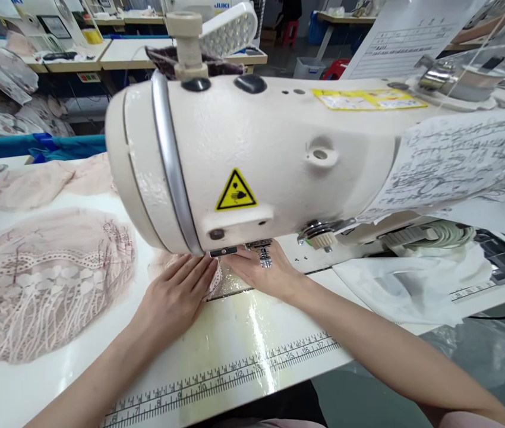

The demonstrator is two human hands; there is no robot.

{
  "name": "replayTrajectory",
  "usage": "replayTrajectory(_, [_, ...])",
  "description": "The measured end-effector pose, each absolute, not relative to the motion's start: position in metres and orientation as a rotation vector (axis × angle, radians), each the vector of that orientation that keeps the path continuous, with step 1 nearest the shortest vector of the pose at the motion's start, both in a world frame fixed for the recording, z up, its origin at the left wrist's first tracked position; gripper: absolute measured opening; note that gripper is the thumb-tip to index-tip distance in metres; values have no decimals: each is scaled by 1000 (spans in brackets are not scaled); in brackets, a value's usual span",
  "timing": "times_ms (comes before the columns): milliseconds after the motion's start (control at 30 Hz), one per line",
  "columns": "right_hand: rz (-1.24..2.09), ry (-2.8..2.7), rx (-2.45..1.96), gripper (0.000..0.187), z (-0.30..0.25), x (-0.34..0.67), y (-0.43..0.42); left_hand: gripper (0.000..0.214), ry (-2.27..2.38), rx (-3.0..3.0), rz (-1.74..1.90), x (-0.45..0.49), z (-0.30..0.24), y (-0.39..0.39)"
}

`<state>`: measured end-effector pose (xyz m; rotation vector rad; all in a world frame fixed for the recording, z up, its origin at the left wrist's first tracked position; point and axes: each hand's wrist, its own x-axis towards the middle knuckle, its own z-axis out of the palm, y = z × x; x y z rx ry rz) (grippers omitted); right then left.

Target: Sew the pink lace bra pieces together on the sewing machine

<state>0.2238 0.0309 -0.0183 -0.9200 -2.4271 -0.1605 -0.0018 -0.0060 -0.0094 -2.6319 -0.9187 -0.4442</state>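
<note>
Fingers of left hand (174,300) and right hand (267,274) lie outstretched on one lace piece (217,284).

Cream painted-metal sewing machine head (288,137): smooth, semi-gloss. Curved chrome metal band (170,160): polished. Small pale pink lace cloth piece (217,286): openwork, matt. Big pink embroidered lace stack (43,285): rough, matt. White table top (234,339): glossy. Yellow triangular warning sticker (236,191): shiny.

Bright, even workshop light from overhead, so the white sewing machine head (252,160) looks almost washed out and only throws a soft shadow underneath, over the left hand (176,297) and right hand (265,270). There's a shiny streak of glare running down the glossy table (217,333) toward the printed ruler (234,371). The wide lens bends everything near the edges, and the lace (43,285) at left goes smeary.
</note>
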Motion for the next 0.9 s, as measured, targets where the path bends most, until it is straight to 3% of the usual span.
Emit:
replayTrajectory(100, [-471,-2501,-964,35,-18,221,27,46,-905,-2682,-470,-9,-6,-1])
replayTrajectory(200, [-543,-2476,-903,31,-20,219,24,48,-896,-2701,-485,-14,-3,2])
replayTrajectory(667, [-493,-2430,-659,23,-22,205,25,44,-986,-2708,-433,-18,-7,4])
replayTrajectory(900, [-333,-2416,-776,18,-29,203,23,40,-972,-2654,-511,-14,-4,3])
